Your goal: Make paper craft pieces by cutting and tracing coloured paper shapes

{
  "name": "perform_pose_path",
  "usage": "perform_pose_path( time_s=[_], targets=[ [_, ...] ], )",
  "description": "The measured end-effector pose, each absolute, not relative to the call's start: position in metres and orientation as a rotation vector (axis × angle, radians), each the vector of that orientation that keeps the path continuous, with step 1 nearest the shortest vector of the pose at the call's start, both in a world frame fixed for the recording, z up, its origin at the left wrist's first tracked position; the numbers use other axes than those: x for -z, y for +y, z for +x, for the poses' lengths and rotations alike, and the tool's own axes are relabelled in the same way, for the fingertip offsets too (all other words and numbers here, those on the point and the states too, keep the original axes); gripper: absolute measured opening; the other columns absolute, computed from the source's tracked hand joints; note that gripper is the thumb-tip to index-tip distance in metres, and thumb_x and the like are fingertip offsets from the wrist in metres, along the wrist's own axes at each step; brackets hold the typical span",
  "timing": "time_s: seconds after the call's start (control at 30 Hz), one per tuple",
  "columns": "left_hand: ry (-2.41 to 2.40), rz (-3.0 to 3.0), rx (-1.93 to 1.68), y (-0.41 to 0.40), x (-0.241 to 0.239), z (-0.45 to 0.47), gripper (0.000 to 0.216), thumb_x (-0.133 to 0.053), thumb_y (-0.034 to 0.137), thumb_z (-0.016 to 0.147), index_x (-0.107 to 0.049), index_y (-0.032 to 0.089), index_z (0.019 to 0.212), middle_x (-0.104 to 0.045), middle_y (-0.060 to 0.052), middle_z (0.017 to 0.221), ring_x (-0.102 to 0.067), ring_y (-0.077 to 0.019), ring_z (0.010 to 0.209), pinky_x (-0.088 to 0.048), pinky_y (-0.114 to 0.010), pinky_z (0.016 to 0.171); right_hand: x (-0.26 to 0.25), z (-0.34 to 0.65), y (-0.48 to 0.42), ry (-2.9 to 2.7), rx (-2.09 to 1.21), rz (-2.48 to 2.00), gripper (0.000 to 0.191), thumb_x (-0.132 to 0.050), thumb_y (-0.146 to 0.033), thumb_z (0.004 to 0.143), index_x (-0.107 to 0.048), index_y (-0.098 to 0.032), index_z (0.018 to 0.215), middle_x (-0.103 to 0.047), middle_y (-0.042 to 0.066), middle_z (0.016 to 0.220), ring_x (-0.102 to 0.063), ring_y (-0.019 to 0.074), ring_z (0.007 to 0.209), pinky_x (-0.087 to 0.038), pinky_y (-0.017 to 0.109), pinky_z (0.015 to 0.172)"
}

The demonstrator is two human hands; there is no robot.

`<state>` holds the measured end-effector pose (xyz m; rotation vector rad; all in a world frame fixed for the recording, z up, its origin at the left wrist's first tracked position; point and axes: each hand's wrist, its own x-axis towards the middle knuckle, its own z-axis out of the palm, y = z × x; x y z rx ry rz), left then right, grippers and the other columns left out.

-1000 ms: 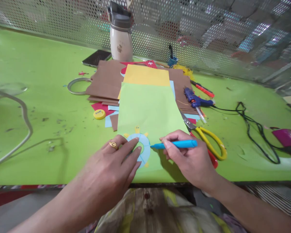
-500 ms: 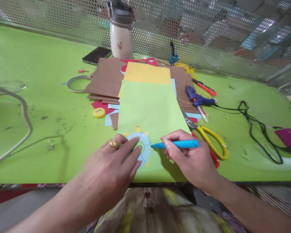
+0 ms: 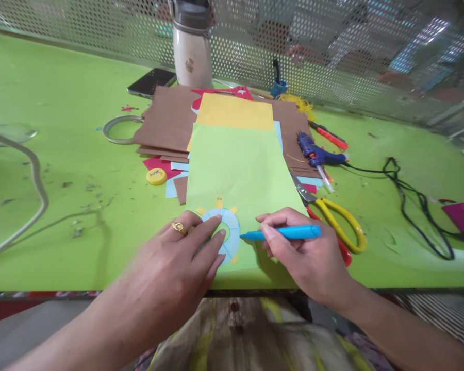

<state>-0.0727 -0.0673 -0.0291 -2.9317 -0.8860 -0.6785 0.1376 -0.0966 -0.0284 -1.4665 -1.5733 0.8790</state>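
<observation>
In my right hand is a blue felt-tip pen, its tip at the right edge of a paper turtle. The turtle has a light blue ring marked with blue lines, a green centre, and a small yellow head and feet. My left hand, wearing a gold ring, lies over the turtle's left side with fingers stretched and fingertips pressing on it. Part of the turtle is hidden under these fingers. Beneath it is a light green paper sheet.
Behind lie a yellow sheet and brown paper. Yellow-and-red handled scissors and a blue glue gun are at the right. A bottle, phone, tape roll and yellow cap sit further back and left.
A short blue line now shows across the ring's right side. The pen tip has shifted slightly down along the ring's edge. My left hand stays in place on the turtle.
</observation>
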Motion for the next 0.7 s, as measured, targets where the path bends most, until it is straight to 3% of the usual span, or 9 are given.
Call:
perform_pose_path(
  time_s=[0.3, 0.7],
  targets=[
    [-0.862, -2.917, 0.676, -0.0678, 0.0281, -0.0721, 0.020, -0.049, 0.012, 0.090, -0.067, 0.008, 0.098, -0.070, -0.014, 0.105, -0.058, -0.0290, 0.088, -0.053, -0.043, 0.072, 0.0274, 0.1391, -0.0983, -1.608, -0.864, -1.467, 0.010, -0.059, -0.018, 0.085, -0.061, -0.021, 0.075, -0.060, -0.003, 0.057, -0.069, 0.0212, 0.092, -0.052, 0.022, 0.068],
    [-0.868, -2.942, 0.674, -0.0670, 0.0293, -0.0723, 0.019, -0.050, 0.011, 0.090, -0.066, 0.008, 0.100, -0.069, -0.014, 0.107, -0.058, -0.0286, 0.093, -0.053, -0.045, 0.079, 0.0294, 0.1383, -0.1012, -1.630, -0.888, -1.438, 0.013, -0.059, -0.019, 0.087, -0.059, -0.022, 0.074, -0.058, -0.003, 0.059, -0.067, 0.0216, 0.094, -0.053, 0.026, 0.075]
  ],
)
